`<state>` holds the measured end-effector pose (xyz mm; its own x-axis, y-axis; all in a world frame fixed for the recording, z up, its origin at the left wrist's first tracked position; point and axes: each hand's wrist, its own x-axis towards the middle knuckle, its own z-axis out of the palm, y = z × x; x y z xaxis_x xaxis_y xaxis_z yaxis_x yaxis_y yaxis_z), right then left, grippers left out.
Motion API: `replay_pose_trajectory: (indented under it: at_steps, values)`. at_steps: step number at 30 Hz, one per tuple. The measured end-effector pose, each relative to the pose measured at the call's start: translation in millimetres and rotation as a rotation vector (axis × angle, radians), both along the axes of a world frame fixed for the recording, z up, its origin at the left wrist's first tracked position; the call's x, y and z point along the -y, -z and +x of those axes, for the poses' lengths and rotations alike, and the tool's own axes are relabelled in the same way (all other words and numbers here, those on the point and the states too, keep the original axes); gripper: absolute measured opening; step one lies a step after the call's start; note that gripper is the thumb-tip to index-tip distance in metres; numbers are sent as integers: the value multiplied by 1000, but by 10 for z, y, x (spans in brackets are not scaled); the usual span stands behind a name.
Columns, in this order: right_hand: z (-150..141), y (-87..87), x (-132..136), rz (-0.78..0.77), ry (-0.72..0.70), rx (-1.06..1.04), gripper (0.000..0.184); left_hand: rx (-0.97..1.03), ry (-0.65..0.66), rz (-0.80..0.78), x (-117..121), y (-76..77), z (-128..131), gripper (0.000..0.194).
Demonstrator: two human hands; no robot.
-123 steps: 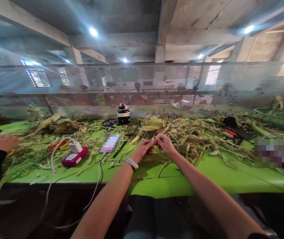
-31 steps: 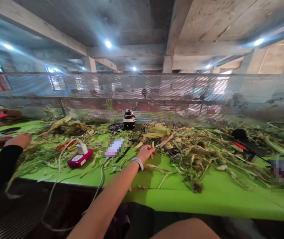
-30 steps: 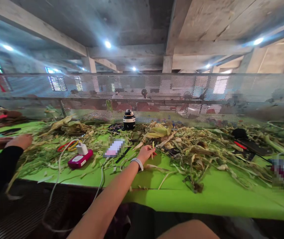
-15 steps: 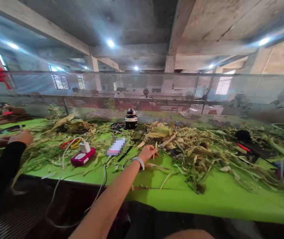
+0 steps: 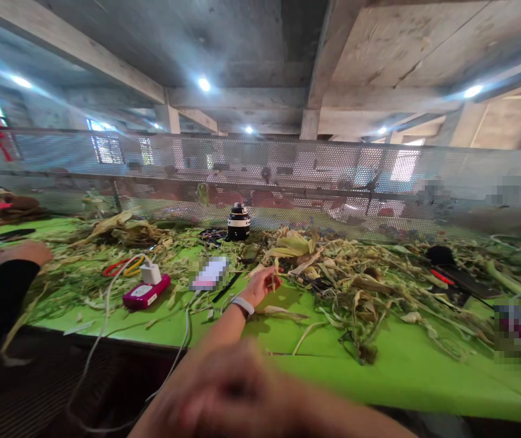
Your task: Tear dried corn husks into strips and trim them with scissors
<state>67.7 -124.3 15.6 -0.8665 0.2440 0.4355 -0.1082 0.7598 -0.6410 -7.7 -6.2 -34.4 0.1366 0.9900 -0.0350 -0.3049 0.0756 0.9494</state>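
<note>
My left hand point(image 5: 260, 287), with a pale band on its wrist, reaches over the green tabletop point(image 5: 297, 310). Its fingers pinch a thin pale-green strip of corn husk point(image 5: 276, 266) that sticks up past the fingertips. Just beyond it lies a heap of dried husks point(image 5: 290, 246), and a loose husk point(image 5: 285, 313) rests below the hand. My right hand point(image 5: 237, 383) crosses in front of my left forearm, close to the camera. Motion smears its fingers, so what they do is unclear.
Left of my hand lie a phone point(image 5: 209, 274) on a white cable and a magenta box point(image 5: 146, 293) with a white charger point(image 5: 151, 274). A black bottle point(image 5: 239, 222) stands before the perforated metal screen point(image 5: 315, 176). A co-worker's hand point(image 5: 25, 252) is at far left.
My right hand has come up into view at the bottom, over my left forearm. My left hand has shifted slightly left in the picture, still pinching the strip. The whole view has moved a little.
</note>
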Motion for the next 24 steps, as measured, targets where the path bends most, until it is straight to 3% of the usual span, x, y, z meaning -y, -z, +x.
replay_pose_trajectory:
  at_steps: [3, 4, 5, 6, 7, 9, 12, 19, 24]
  values:
    - [354, 14, -505, -1, 538, -181, 38, 12, -30, 15, -41, 36, -7, 20]
    - [486, 35, -689, 12, 866, -243, 38, 17, -31, 18, -52, 41, 1, 18]
    - [608, 70, -861, 17, 1111, -218, 36, 26, -30, 20, -58, 40, 10, 17]
    - [710, 121, -1011, 6, 1245, -153, 35, 33, -28, 21, -59, 36, 18, 17]
    - [785, 183, -1131, -27, 1268, -52, 36, 38, -26, 23, -54, 29, 24, 17]
    - [849, 318, -1274, -105, 1164, 101, 41, 35, -32, 39, -27, 12, 26, 16]
    - [796, 457, -1303, -111, 1106, 99, 30, -27, -31, 94, 33, -9, 17, 13]
    - [733, 480, -1226, -94, 1015, 71, 20, -221, 48, 171, 95, -30, 3, 7]
    - [792, 474, -1242, -125, 995, 55, 26, -313, -3, 197, 85, -55, -5, 12]
